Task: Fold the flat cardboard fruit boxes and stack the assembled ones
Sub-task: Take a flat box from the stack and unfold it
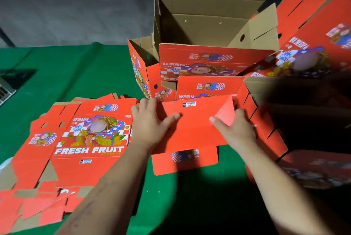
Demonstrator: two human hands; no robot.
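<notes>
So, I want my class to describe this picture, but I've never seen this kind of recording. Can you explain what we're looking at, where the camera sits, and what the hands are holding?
There is no machine here: a person works with two bare hands. The single picture comes from a camera worn on the head, looking forward and down.

The left hand and right hand press on a red panel of a half-folded box, its flaps partly bent. To the left, a pile of flat boxes printed "FRESH FRUIT" lies on the green table cover. Behind the hands stand assembled boxes, open at the top and piled rather loosely. The right edge is blurred and dark.
</notes>
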